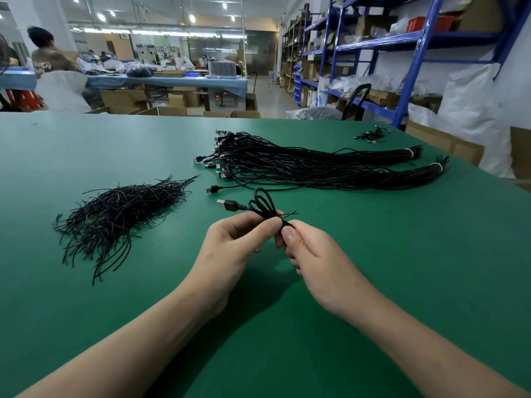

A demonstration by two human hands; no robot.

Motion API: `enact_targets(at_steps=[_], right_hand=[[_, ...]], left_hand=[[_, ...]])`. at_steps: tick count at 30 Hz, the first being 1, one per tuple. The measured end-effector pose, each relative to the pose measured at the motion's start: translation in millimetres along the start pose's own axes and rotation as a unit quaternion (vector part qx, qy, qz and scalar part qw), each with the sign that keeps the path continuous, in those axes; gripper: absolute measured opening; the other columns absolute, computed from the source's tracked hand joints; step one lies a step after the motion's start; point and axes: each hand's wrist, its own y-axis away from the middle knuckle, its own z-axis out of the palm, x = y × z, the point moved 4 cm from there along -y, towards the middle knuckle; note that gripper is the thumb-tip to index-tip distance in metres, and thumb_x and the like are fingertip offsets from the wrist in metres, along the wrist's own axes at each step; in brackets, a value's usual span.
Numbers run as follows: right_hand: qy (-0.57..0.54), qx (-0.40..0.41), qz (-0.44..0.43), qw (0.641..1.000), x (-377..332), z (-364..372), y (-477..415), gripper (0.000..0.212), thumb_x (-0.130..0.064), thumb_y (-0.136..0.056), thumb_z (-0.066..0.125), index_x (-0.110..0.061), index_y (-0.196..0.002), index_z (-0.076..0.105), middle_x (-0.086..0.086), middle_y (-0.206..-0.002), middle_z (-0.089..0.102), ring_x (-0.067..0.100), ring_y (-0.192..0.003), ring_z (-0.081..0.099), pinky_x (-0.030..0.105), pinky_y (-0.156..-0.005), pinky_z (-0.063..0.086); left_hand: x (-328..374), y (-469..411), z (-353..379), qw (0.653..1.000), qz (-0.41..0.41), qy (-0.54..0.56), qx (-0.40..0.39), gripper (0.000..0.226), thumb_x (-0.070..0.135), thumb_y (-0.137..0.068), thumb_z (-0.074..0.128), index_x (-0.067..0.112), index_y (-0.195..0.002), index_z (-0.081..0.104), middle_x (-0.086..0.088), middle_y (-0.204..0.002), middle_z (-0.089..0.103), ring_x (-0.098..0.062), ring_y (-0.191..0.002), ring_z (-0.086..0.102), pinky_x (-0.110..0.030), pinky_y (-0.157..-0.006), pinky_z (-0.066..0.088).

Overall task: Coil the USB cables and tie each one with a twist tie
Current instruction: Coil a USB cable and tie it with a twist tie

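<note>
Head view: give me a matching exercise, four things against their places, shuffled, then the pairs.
Things:
1. coiled black USB cable
2. loose pile of thin black twist ties
3. long bundles of black USB cables
4. blue metal shelving
Places:
A. on the green table, left of the hands
B. behind the table, at right
C. pinched between left hand and right hand
D. on the table beyond the hands, white bands at right ends
Pairs: 1-C, 2-A, 3-D, 4-B.
</note>
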Motion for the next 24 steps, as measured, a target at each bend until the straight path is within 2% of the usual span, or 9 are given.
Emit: enact_targets(at_steps=[3,5,11,14,17,18,20,22,24], right_hand=[[0.05,0.02,-0.021,0.998,-6.8,1.4,3.6,0.032,-0.033,-0.108,0.035,-0.026,-0.08,0.048,-0.01,-0.066,0.042,0.009,-0.06,0.036,0.041,-0.059,0.035],[0.069,0.03,-0.03,0.997,-11.1,1.3,4.6,0.032,-0.031,-0.108,0.036,-0.027,-0.079,0.047,-0.005,-0.068,0.045,0.011,-0.061,0.038,0.042,-0.062,0.037],[0.049,0.02,-0.03,0.998,-12.7,2.9,6.1,0.032,-0.031,-0.108,0.038,-0.026,-0.082,0.055,-0.004,-0.067,0.046,0.027,-0.066,0.045,0.05,-0.065,0.04],[0.016,0.012,-0.026,0.999,-11.8,-2.4,4.4,0.029,-0.034,-0.106,0.044,-0.027,-0.09,0.066,-0.002,-0.068,0.055,0.026,-0.069,0.054,0.046,-0.067,0.046],[-0.009,0.077,-0.044,0.996,-8.8,-15.5,1.4,0.013,-0.036,-0.099,0.06,-0.027,-0.097,0.069,-0.008,-0.077,0.066,0.017,-0.074,0.062,0.042,-0.071,0.054],[-0.021,0.1,-0.052,0.993,-7.5,-19.6,0.9,0.009,-0.036,-0.096,0.064,-0.03,-0.1,0.068,-0.01,-0.081,0.066,0.013,-0.075,0.063,0.037,-0.07,0.055],[-0.025,0.123,-0.075,0.989,-7.8,-24.0,0.9,0.016,-0.031,-0.091,0.071,-0.035,-0.106,0.066,-0.012,-0.086,0.066,0.011,-0.079,0.064,0.03,-0.07,0.054],[0.026,0.128,-0.12,0.984,-12.3,-26.8,1.3,0.022,-0.024,-0.089,0.075,-0.035,-0.106,0.067,-0.012,-0.092,0.066,0.014,-0.085,0.065,0.03,-0.072,0.054],[0.085,0.128,-0.166,0.974,-17.0,-28.2,1.7,0.017,-0.022,-0.088,0.076,-0.032,-0.101,0.07,-0.013,-0.098,0.066,0.015,-0.089,0.066,0.033,-0.074,0.054]], left_hand=[[-1.2,0.6,0.8,1.0,-0.004,0.003,-0.002,0.026,0.03,-0.092,0.066,0.006,-0.084,0.072,0.002,-0.076,0.069,-0.005,-0.072,0.055,-0.022,-0.068,0.041],[-2.3,0.5,1.5,1.0,-0.006,0.006,-0.001,0.025,0.028,-0.094,0.066,0.006,-0.085,0.072,0.002,-0.076,0.068,-0.002,-0.07,0.055,-0.016,-0.067,0.042],[-0.7,-0.3,2.7,1.0,-0.005,0.018,0.007,0.02,0.015,-0.097,0.063,0.004,-0.082,0.068,-0.002,-0.068,0.06,-0.006,-0.065,0.055,-0.013,-0.066,0.044],[1.3,-0.9,1.2,1.0,-0.006,0.019,0.016,0.015,0.018,-0.095,0.066,0.009,-0.085,0.072,-0.003,-0.071,0.061,-0.007,-0.066,0.056,-0.014,-0.067,0.045],[1.7,-1.3,-1.8,0.999,-0.009,0.005,0.042,0.015,0.014,-0.096,0.064,0.02,-0.088,0.076,0.01,-0.082,0.073,0.003,-0.068,0.059,-0.011,-0.066,0.046],[1.3,-1.4,-2.1,0.999,-0.012,0.002,0.043,0.014,0.014,-0.096,0.064,0.02,-0.091,0.076,0.011,-0.084,0.074,0.004,-0.069,0.059,-0.011,-0.067,0.046],[0.5,-1.4,-1.3,0.999,-0.024,0.0,0.031,0.01,0.015,-0.095,0.066,0.017,-0.094,0.075,0.009,-0.086,0.074,0.0,-0.075,0.061,-0.017,-0.072,0.049],[-0.7,-1.2,0.3,0.999,-0.039,0.003,0.01,0.01,0.02,-0.093,0.067,0.013,-0.095,0.074,0.003,-0.088,0.074,-0.008,-0.081,0.064,-0.028,-0.08,0.052],[-1.9,-0.9,1.9,0.998,-0.052,0.017,-0.01,0.012,0.015,-0.097,0.064,0.007,-0.096,0.073,-0.002,-0.087,0.074,-0.014,-0.082,0.068,-0.036,-0.086,0.055]])
